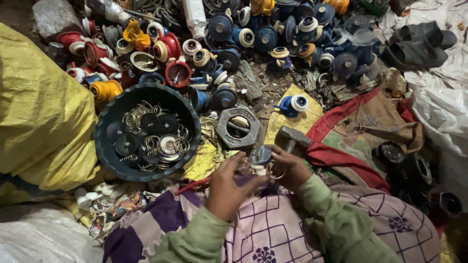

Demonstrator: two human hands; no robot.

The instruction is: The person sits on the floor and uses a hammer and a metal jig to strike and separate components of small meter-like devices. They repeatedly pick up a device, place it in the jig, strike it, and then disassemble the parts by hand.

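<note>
At the near edge of the ground, over a lap covered in pink and purple patterned cloth: left hand and right hand, both in green sleeves, meet on one small blue-and-white plastic fitting. Fingers of both hands are curled and closed around it; the fitting sits between the two hands, just above the lap. A grey hammer head lies just beyond the right hand.

Container, left of the hands: one round dark-green plastic basin, standing on the ground. Contents: coiled metal springs, black discs, one pale ring-shaped part, loosely mixed.

Beside the basin, toward the middle: one grey hexagonal metal block with a round hollow, resting on yellow wrapper scraps.

Ground: bare dirt strewn with debris, partly covered by a yellow sack at the left edge, white sacking at the right edge, red and brown rags near the right hand.

Far edge: a heap of fittings, red and yellow ones to the left, blue ones to the right; one single blue fitting lies apart, nearer. Black rubber piece at the far right corner.
</note>
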